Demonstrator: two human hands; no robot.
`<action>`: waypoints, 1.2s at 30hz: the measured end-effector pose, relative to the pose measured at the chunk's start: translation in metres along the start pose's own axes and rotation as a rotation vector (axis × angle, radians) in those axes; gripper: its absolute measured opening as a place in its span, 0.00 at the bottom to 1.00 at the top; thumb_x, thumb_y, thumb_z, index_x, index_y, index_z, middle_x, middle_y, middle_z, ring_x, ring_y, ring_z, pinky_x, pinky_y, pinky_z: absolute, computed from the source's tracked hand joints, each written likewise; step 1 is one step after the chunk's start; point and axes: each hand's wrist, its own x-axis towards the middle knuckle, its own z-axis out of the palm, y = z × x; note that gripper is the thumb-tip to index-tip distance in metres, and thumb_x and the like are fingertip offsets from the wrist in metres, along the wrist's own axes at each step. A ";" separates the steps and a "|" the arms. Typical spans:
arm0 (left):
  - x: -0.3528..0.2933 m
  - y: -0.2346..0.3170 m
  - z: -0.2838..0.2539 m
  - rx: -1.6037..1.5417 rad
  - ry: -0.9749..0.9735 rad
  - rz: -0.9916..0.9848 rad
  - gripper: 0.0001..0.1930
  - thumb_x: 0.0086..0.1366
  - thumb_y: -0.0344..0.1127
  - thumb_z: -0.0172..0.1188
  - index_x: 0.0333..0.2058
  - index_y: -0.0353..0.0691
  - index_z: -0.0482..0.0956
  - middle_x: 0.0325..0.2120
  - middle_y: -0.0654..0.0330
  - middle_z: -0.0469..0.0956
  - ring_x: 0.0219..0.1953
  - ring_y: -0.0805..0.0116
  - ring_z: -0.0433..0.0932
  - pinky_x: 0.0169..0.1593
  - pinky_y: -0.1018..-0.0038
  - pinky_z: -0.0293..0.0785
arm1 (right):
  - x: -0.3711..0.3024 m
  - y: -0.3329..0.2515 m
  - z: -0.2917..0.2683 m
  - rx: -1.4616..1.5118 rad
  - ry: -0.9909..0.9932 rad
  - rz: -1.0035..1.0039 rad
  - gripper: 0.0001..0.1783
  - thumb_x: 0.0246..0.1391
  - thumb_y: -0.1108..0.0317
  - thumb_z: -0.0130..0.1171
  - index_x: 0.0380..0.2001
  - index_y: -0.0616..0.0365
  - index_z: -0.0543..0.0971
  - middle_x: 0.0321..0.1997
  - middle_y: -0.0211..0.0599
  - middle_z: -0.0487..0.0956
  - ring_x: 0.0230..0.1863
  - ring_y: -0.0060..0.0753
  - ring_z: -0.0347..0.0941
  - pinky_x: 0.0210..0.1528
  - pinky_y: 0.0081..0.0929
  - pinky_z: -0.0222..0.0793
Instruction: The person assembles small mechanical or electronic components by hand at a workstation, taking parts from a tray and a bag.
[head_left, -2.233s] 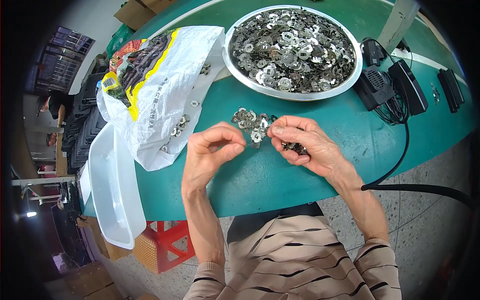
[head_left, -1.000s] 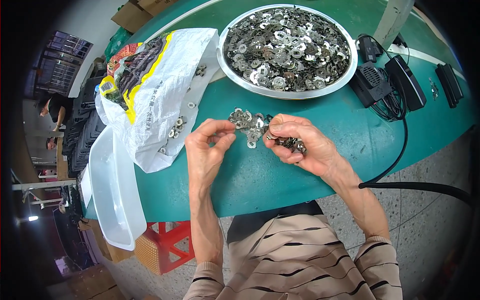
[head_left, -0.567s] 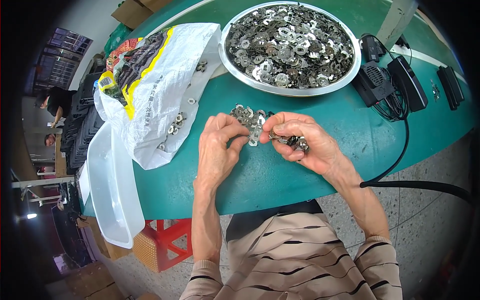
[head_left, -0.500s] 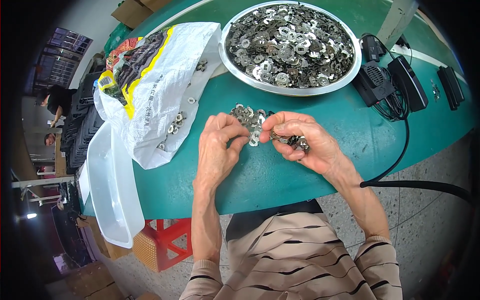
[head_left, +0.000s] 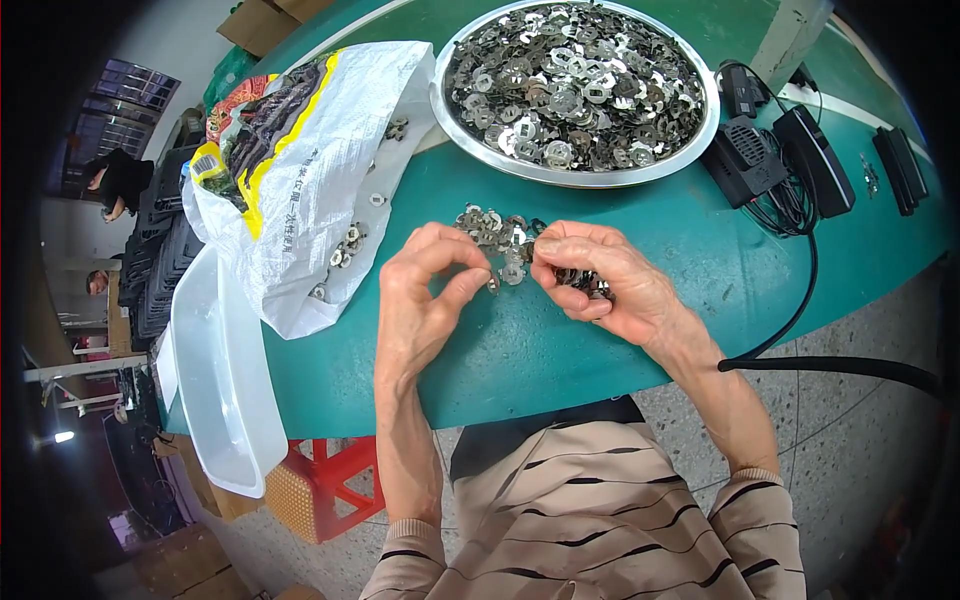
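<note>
A small pile of flat metal pieces (head_left: 495,228), shiny and notched, lies on the green table (head_left: 500,360) between my hands. My left hand (head_left: 428,285) pinches one small metal piece (head_left: 493,283) between thumb and forefinger at the pile's near left edge. On the other side, my right hand (head_left: 610,275) is closed around several metal pieces (head_left: 583,283), which show between its curled fingers. Its thumb and forefinger press together beside the pile; what they pinch is hidden. Behind the pile stands a wide steel bowl (head_left: 590,178) heaped with the same kind of pieces.
A white woven sack (head_left: 310,200) with several metal pieces on it lies at left, beside an empty white plastic tray (head_left: 225,390) overhanging the edge. Black power adapters (head_left: 750,165) and cables sit at right. A red stool (head_left: 345,485) stands below. Another person (head_left: 122,182) is far left.
My left hand has drawn slightly left, away from the pile, with a metal piece in its fingertips. My right thumb and forefinger have shifted slightly, the hand still holding its metal pieces.
</note>
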 end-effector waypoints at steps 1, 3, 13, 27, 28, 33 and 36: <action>0.000 0.001 0.000 -0.194 0.028 -0.032 0.06 0.47 0.20 0.62 0.26 0.33 0.77 0.30 0.60 0.75 0.32 0.70 0.72 0.36 0.76 0.68 | 0.000 0.001 0.000 -0.026 0.005 0.018 0.11 0.52 0.63 0.58 0.28 0.60 0.74 0.25 0.30 0.72 0.16 0.11 0.56 0.13 0.11 0.42; -0.001 0.002 0.003 -0.280 0.066 0.013 0.05 0.48 0.20 0.62 0.27 0.33 0.77 0.30 0.59 0.74 0.32 0.71 0.72 0.36 0.77 0.68 | 0.000 0.002 0.001 -0.071 -0.008 0.023 0.10 0.54 0.64 0.57 0.29 0.61 0.74 0.25 0.30 0.72 0.16 0.11 0.57 0.12 0.10 0.43; -0.001 0.004 0.015 -0.276 0.106 0.267 0.05 0.52 0.18 0.60 0.29 0.31 0.77 0.32 0.58 0.73 0.35 0.72 0.73 0.37 0.80 0.70 | -0.005 0.002 0.009 -0.149 -0.131 0.062 0.13 0.50 0.63 0.62 0.32 0.61 0.75 0.24 0.30 0.71 0.15 0.10 0.53 0.12 0.12 0.39; -0.005 0.008 0.013 -0.511 -0.041 0.135 0.10 0.49 0.19 0.64 0.32 0.29 0.78 0.31 0.56 0.74 0.34 0.70 0.72 0.38 0.78 0.69 | -0.007 0.004 0.017 -0.335 0.071 -0.155 0.06 0.49 0.72 0.61 0.30 0.57 0.75 0.20 0.18 0.67 0.17 0.06 0.56 0.16 0.10 0.44; -0.005 0.007 0.013 -0.471 -0.044 0.156 0.10 0.47 0.19 0.65 0.32 0.29 0.78 0.31 0.56 0.74 0.34 0.69 0.72 0.37 0.77 0.69 | -0.007 0.004 0.017 -0.336 0.070 -0.154 0.06 0.49 0.72 0.61 0.30 0.57 0.75 0.20 0.18 0.67 0.17 0.06 0.56 0.16 0.10 0.44; -0.005 0.007 0.013 -0.427 -0.031 0.177 0.10 0.47 0.18 0.65 0.31 0.29 0.78 0.30 0.56 0.75 0.33 0.69 0.72 0.36 0.77 0.70 | -0.007 0.004 0.016 -0.317 0.060 -0.143 0.06 0.49 0.72 0.61 0.31 0.57 0.75 0.19 0.18 0.67 0.17 0.06 0.55 0.16 0.10 0.43; -0.004 0.008 0.013 -0.432 -0.019 0.178 0.09 0.47 0.18 0.63 0.30 0.30 0.79 0.29 0.57 0.75 0.32 0.70 0.73 0.36 0.78 0.70 | -0.007 0.003 0.015 -0.323 0.057 -0.127 0.08 0.45 0.69 0.62 0.31 0.57 0.76 0.22 0.21 0.69 0.19 0.08 0.57 0.17 0.11 0.48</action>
